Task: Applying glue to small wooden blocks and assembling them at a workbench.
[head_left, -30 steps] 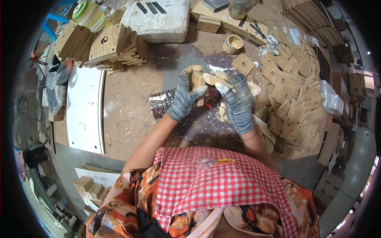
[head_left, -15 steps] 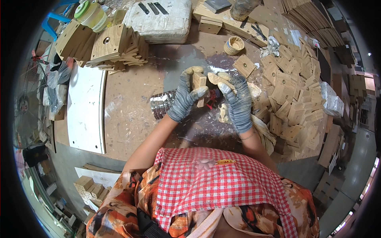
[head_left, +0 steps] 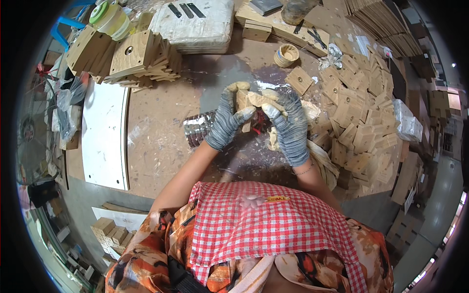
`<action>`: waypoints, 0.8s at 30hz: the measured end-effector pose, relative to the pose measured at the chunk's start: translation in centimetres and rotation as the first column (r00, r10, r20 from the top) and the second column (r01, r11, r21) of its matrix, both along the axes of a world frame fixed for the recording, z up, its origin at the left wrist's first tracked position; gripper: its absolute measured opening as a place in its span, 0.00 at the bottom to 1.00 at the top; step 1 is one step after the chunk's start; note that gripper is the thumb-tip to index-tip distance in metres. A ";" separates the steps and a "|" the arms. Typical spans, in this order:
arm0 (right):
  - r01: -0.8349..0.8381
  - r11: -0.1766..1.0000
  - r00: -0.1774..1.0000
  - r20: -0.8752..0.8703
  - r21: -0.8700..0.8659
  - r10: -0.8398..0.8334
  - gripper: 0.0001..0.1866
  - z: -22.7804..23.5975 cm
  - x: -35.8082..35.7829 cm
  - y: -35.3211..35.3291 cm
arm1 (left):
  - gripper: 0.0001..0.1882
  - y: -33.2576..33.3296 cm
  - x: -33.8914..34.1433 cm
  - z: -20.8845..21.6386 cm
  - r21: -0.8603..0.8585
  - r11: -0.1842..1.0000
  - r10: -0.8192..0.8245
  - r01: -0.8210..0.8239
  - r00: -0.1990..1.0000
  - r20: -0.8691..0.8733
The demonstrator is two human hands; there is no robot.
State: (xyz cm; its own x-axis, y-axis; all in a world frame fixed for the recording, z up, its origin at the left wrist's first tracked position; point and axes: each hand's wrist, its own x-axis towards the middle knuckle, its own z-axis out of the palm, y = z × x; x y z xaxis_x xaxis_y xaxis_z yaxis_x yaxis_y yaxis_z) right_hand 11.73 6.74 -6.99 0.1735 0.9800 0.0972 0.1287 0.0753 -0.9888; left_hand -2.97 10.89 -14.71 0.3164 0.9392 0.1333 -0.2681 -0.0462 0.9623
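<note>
Both hands wear grey knitted gloves with pale, glue-caked fingertips. My left hand (head_left: 227, 119) grips a small wooden block (head_left: 243, 101) held upright over the brown worktop (head_left: 161, 122). My right hand (head_left: 289, 126) meets it from the right, with its fingers on the block's top edge. Something red (head_left: 259, 125) shows between the two palms, mostly hidden. A stack of shiny metal pieces (head_left: 197, 130) lies on the worktop just left of my left wrist.
Several square wooden blocks with holes are heaped to the right (head_left: 356, 122) and stacked at the upper left (head_left: 132, 53). A white board (head_left: 105, 136) lies at the left. A small round tub (head_left: 286, 54) and a wrapped white bundle (head_left: 195, 22) sit at the back.
The hands have stayed in place over the worktop. The block has been turned slightly between the fingers, and the right fingertips have shifted along its top.
</note>
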 end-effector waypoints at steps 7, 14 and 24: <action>0.031 0.998 0.992 0.122 0.056 -0.038 0.13 -1.2 1.0 0.2 | 0.31 0.0 0.1 -0.2 -0.017 1.000 0.006 -0.005 1.000 0.023; 0.148 0.980 0.948 -0.303 0.134 -0.102 0.19 -1.3 6.3 4.0 | 0.30 0.0 -0.2 0.1 -0.005 1.000 0.007 -0.007 1.000 -0.011; 0.415 0.908 0.728 0.577 0.058 -0.370 0.21 -9.7 17.7 18.4 | 0.30 0.1 0.2 0.3 -0.051 0.999 -0.008 0.009 1.000 0.014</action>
State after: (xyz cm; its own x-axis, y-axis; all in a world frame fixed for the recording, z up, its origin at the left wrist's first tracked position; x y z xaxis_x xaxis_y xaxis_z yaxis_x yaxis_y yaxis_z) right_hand 29.43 25.09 -16.65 0.4804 0.8447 0.2358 0.6637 -0.1745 -0.7273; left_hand -2.81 10.96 -14.37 0.3230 0.9422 0.0896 -0.2812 0.0052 0.9596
